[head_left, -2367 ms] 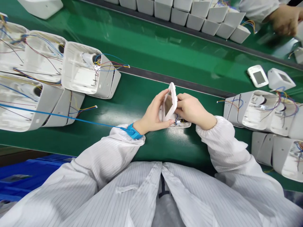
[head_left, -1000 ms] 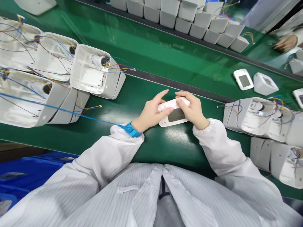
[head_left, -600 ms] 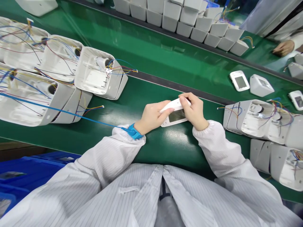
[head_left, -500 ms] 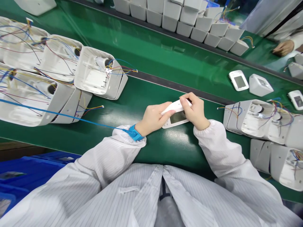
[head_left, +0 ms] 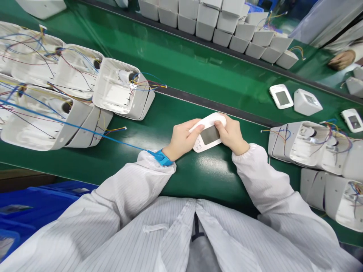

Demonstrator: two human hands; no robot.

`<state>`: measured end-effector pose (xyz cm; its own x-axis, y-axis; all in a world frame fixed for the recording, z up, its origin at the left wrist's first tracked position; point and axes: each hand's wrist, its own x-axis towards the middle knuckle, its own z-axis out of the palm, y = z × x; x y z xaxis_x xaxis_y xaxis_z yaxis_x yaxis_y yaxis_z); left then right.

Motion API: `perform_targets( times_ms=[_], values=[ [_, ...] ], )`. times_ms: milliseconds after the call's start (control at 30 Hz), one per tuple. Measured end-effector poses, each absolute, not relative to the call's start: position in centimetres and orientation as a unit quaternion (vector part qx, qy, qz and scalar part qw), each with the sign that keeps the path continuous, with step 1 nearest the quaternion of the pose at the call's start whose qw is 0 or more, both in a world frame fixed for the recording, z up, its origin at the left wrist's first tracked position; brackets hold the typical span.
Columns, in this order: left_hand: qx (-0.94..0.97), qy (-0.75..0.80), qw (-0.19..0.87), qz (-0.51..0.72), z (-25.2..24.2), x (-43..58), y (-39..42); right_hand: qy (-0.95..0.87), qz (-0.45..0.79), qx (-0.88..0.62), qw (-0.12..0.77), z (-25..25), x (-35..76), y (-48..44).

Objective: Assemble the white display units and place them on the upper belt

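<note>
Between my two hands is a white plastic front panel [head_left: 210,135] with a grey display window and small buttons at its lower left end. My left hand [head_left: 183,139] grips its left side, thumb on the face. On the right end, my right hand [head_left: 231,135] is closed around it, thumb near the window's corner. The fingers behind the panel are hidden. A blue wrist strap [head_left: 162,157] with a cord running left is on my left wrist.
White open housings [head_left: 119,90] with loose wires stand at the left; more housings [head_left: 306,141] are at the right. Across the dark rail lie similar panels [head_left: 281,96]. Stacked grey housings [head_left: 205,26] line the back. A co-worker's hand [head_left: 342,60] is at far right. Blue bins [head_left: 36,204] sit lower left.
The panel has tilted so its face with window and buttons now shows more fully. Both hands have turned with it and keep hold. Panels beyond the rail have shifted slightly left in view.
</note>
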<state>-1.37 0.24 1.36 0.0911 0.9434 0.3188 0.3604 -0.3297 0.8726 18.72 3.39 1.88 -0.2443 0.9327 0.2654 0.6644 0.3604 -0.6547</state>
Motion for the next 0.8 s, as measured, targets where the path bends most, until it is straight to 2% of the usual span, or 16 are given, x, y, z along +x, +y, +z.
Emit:
perform_targets(
  times_ms=[167,333,500,567,667,733,800],
  values=[
    [0.67,0.479,0.324,0.465,1.3,-1.1,0.1,-0.761,0.212,-0.518,0.328,1.5,19.2,3.7],
    [0.635,0.487,0.317,0.51,1.0,-1.6,1.0,-0.705,0.299,-0.503,0.4,0.7,19.0,4.2],
    [0.608,0.489,0.273,0.563,0.4,-2.1,2.0,-0.695,0.419,-0.467,0.351,0.0,18.6,4.2],
    [0.631,0.484,0.259,0.549,0.1,-2.0,2.2,-0.691,0.389,-0.473,0.384,0.1,18.5,3.8],
    [0.659,0.463,0.229,0.547,-0.1,-2.0,2.2,-0.709,0.254,-0.456,0.474,0.8,18.6,3.2],
    [0.687,0.434,0.204,0.547,0.0,-2.0,2.0,-0.749,0.173,-0.421,0.482,1.5,18.7,2.9],
    [0.722,0.398,0.187,0.534,0.2,-2.0,1.7,-0.797,0.139,-0.373,0.454,2.1,18.6,2.8]
  ],
)
